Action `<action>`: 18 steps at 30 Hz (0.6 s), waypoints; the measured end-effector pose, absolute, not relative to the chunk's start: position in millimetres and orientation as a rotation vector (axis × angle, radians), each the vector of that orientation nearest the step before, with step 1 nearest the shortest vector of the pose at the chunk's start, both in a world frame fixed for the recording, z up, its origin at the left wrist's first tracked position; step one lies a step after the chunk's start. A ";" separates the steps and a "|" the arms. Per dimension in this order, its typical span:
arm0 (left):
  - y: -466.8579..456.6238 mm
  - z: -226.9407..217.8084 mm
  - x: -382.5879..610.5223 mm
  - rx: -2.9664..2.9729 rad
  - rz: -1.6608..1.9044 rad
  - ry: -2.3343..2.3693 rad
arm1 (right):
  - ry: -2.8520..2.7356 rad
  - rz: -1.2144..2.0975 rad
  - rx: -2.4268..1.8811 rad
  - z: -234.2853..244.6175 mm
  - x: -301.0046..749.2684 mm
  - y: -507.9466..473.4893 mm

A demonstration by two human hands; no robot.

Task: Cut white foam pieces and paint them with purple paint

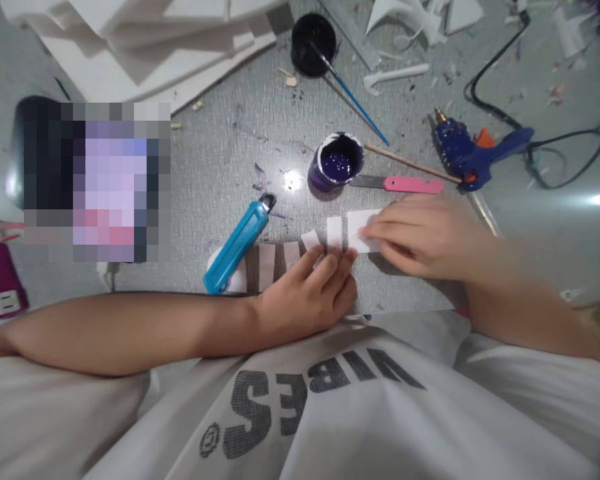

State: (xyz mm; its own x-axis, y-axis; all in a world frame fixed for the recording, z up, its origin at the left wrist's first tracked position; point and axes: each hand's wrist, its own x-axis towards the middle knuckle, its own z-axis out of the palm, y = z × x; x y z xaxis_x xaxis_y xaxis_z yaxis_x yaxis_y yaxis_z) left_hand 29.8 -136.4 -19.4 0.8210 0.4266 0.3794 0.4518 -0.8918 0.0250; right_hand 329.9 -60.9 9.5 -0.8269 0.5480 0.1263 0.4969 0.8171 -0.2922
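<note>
My left hand [317,290] lies on the grey table with its fingers bent and slightly apart. Its fingertips rest at the lower ends of small white strips, and one upright strip [334,228] touches them. My right hand [423,237], a little blurred, has its fingers closed together at a white rectangular piece [361,227], paper or thin board. The thumb is hidden, as is the piece's right end. More pale strips [267,263] stand in a row left of my left hand. A blue utility knife [239,245] lies across a round white piece [236,277] there.
Beyond my hands stand a cup of purple paint [336,163] and a black pot [314,45] with a blue paintbrush [357,103]. A pink-handled knife [413,184], wooden stick [415,163] and corded glue gun [475,150] lie right. White sheets [145,47] cover the far left.
</note>
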 end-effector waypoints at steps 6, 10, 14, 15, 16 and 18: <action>-135.8 -18.9 29.8 -2.937 -0.583 -0.702 | -2.757 0.370 -0.879 7.1 333.9 -61.7; -135.3 -17.9 29.7 -2.931 -0.595 -0.709 | -2.819 0.442 -0.865 10.2 333.8 -61.9; -136.3 -19.3 29.5 -2.931 -0.582 -0.708 | -2.850 0.430 -0.868 11.3 334.7 -62.2; -136.4 -19.8 29.6 -2.934 -0.574 -0.706 | -2.845 0.407 -0.870 12.2 335.2 -61.9; -136.4 -20.0 29.7 -2.935 -0.567 -0.701 | -2.839 0.380 -0.869 13.5 335.6 -61.4; -135.9 -20.1 30.2 -2.925 -0.572 -0.696 | -2.826 0.322 -0.861 17.3 336.0 -60.2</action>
